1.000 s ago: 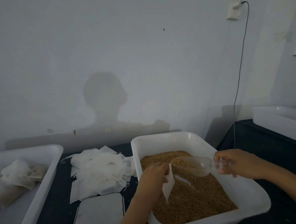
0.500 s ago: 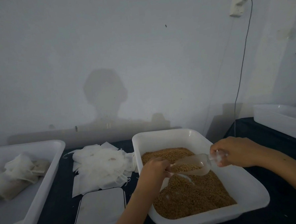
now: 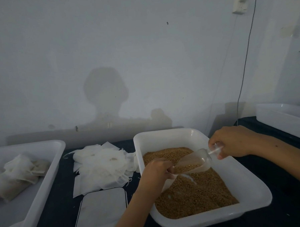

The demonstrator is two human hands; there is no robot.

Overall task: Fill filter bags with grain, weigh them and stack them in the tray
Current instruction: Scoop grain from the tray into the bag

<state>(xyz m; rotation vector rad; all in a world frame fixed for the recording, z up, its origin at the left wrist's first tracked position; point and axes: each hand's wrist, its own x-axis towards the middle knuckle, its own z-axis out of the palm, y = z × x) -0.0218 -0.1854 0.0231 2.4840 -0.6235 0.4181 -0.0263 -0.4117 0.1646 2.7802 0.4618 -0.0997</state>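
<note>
My left hand (image 3: 157, 173) grips a white filter bag (image 3: 167, 183) over the brown grain (image 3: 198, 194) in the white tub (image 3: 250, 182). My right hand (image 3: 232, 141) holds the handle of a clear plastic scoop (image 3: 191, 163). The scoop is tilted down to the left, its mouth at the bag's opening, with grain lying in it. A loose pile of empty filter bags (image 3: 101, 166) lies left of the tub. Filled bags (image 3: 18, 175) lie in the white tray (image 3: 49, 170) at the far left. A flat scale (image 3: 102, 213) sits in front of the pile.
A dark cloth covers the table (image 3: 60, 210). Another white tub (image 3: 281, 122) stands at the far right edge. A cable (image 3: 244, 70) hangs from a wall socket down behind the table. The wall is close behind everything.
My right hand has raised the scoop's handle and tipped its mouth down into the bag. My left hand brought the bag up to the scoop.
</note>
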